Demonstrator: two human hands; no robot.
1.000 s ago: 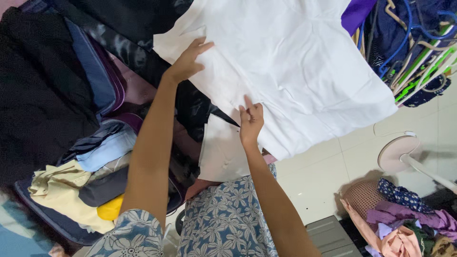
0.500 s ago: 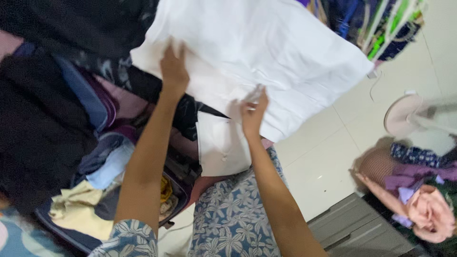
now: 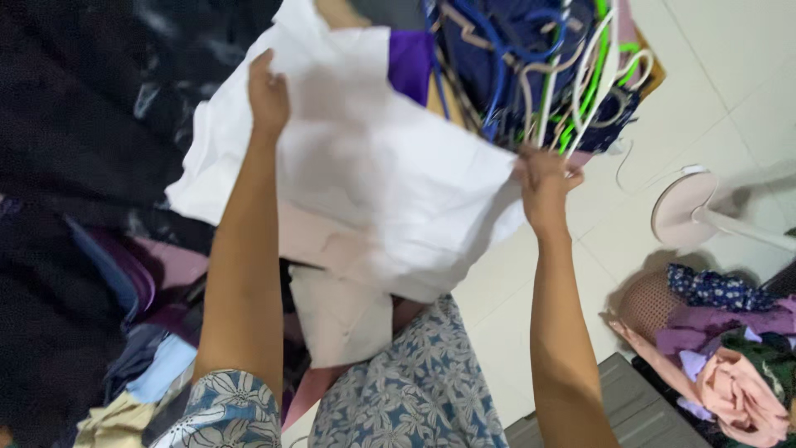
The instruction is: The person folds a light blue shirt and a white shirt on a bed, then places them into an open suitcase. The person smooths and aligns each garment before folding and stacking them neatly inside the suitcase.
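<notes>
The left hand [image 3: 267,95] grips the upper edge of a white cloth [image 3: 373,182], and the right hand [image 3: 543,187] pinches its right corner; a second ago the right hand pressed near the cloth's middle and has since swung out wide. The cloth, thin, smooth and softly creased, probably a shirt, hangs spread between them above a floral-print lap [image 3: 414,398]. Beyond its top edge lies a tangle of plastic hangers [image 3: 564,75]; a round pink fan base [image 3: 684,211] stands on the tiled floor [image 3: 730,75].
</notes>
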